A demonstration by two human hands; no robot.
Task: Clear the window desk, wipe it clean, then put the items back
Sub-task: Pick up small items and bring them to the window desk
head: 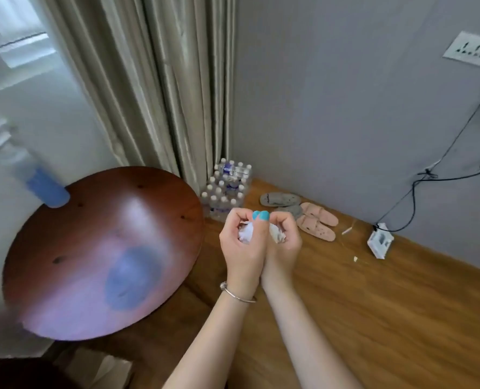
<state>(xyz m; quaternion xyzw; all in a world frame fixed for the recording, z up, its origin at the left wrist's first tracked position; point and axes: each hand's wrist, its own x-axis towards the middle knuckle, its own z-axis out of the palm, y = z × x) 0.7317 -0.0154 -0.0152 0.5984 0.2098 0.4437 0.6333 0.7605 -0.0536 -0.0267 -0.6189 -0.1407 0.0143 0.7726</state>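
Left hand (pixel 243 242) and right hand (pixel 282 240) are held together over the wooden floor (pixel 373 318), at 3 o'clock of the round reddish-brown wooden surface (pixel 101 254). Left grip: fingers curled round a crumpled white tissue wad (pixel 246 234). Right grip: fingers curled round a second crumpled whitish tissue piece (pixel 277 234). A silver bracelet (pixel 237 294) sits on the left wrist. A blurred blue-capped object (pixel 49 189) lies at the surface's 11 o'clock edge. Packed plastic water bottles (pixel 227 189) and pink slippers (pixel 316 220) lie at 12 to 1 o'clock of the hands.
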